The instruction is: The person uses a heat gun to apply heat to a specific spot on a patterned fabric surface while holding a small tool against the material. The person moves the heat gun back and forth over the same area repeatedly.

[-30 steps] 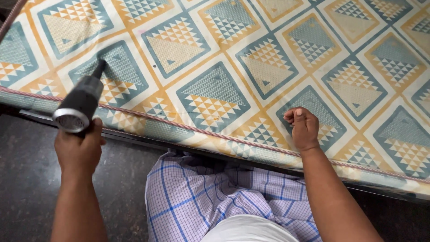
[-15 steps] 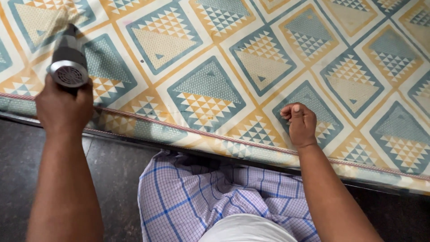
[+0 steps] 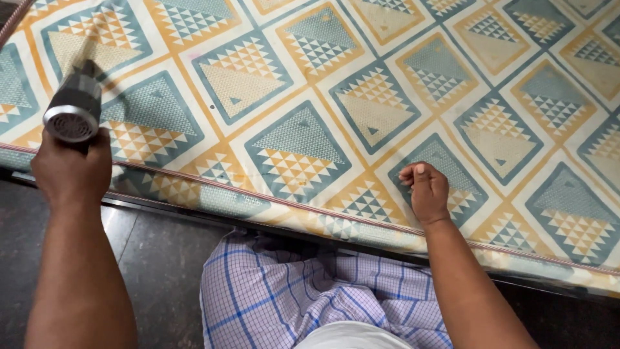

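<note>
Nearest, a blue-checked cloth [image 3: 303, 291] covers the person's lap above the dark floor [image 3: 161, 258]. The left hand [image 3: 70, 169] is closed round the handle of a dark heat gun [image 3: 74, 106]. The gun rises from that grip, its long axis running away from the person, vented rear end toward the camera, nozzle aimed over the patterned mattress [image 3: 361, 84]. The right hand [image 3: 425, 192], a loose empty fist, rests on the mattress by its piped edge [image 3: 290, 205].

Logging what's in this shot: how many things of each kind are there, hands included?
Hands: 2, left hand and right hand
Blower: 1, gripped in the left hand
Mattress: 1, under the right hand
Total: 4
</note>
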